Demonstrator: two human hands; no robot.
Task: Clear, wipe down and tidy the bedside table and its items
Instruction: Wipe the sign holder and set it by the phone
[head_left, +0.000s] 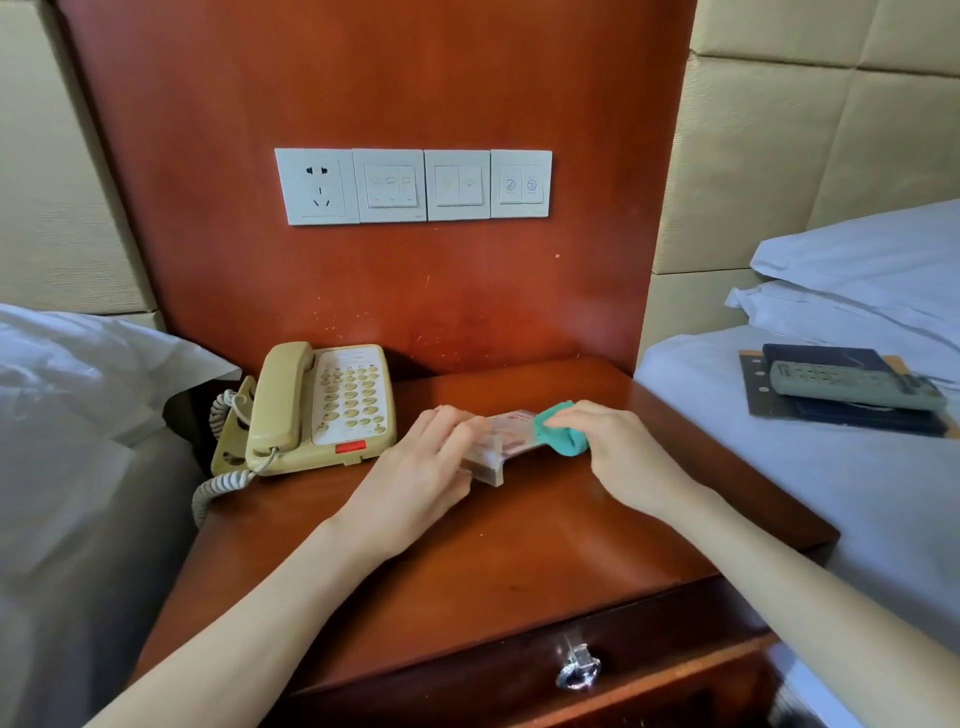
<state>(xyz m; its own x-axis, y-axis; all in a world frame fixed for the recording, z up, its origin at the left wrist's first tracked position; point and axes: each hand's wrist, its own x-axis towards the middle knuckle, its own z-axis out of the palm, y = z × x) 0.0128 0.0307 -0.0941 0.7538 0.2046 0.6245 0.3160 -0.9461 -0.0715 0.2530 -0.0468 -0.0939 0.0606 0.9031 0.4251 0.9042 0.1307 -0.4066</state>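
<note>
Teal cloth (562, 428) bunched in right hand (618, 457), against clear acrylic stand (496, 449) gripped by left hand (426, 478); stand's printed card unreadable; beige phone (317, 408) at nine o'clock.

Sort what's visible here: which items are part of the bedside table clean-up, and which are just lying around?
In the job:
bedside table
clear sign stand, held by left hand
green cloth, gripped by right hand
telephone
remote and dark folder, lying on the bed

Just there:
pillows
switch panel
drawer handle
</note>
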